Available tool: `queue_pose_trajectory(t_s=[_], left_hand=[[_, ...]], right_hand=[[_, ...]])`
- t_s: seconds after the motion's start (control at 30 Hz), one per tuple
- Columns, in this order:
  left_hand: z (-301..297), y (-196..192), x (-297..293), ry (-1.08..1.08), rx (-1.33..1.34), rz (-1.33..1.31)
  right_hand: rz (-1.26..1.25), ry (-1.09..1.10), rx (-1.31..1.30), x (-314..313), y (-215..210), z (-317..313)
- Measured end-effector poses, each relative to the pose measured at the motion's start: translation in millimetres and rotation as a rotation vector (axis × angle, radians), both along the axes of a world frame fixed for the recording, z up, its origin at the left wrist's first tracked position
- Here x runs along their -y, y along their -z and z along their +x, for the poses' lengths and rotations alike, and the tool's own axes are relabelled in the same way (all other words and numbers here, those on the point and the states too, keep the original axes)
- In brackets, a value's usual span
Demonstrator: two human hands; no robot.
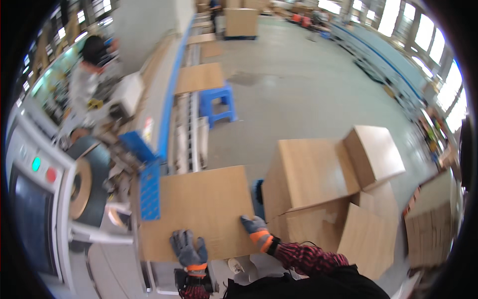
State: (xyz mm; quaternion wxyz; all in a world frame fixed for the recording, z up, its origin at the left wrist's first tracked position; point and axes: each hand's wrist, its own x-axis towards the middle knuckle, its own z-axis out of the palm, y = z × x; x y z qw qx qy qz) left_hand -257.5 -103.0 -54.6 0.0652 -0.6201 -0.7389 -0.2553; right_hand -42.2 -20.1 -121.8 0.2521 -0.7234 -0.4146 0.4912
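A flat rectangular wood-coloured panel (209, 199) lies in front of me, its left side beside a perforated blue guard (149, 192). My left hand (190, 249), in a grey glove with an orange cuff, rests on the panel's near edge with fingers spread. At the right edge is my right hand (256, 233), gloved alike. It is closed about that edge, and its fingers are partly hidden.
Stacked wood-coloured panels (318, 174) stand close on my right. To the left are a control cabinet (35, 214) and a tape roll (82, 187). Ahead, another panel (200, 77) lies near a blue stool (218, 104); a person (89, 74) is behind the long blue-edged machine.
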Motion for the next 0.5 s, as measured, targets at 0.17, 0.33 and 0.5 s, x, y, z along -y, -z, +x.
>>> queue_pose_trajectory(t_s=[0.17,0.33,0.5], left_hand=[[6,1,-15,0.03,0.02,0.023],[-5,17,-38,0.05,-0.039,0.022],[-5,15,-95,0.078,-0.063,0.025]], right_hand=[[-0.117,0.001,0.102,-21,-30,-1],[-0.164,0.014,-0.094,-43,-31,-2],[-0.089,-0.048,-0.153,-104,-7,-6]])
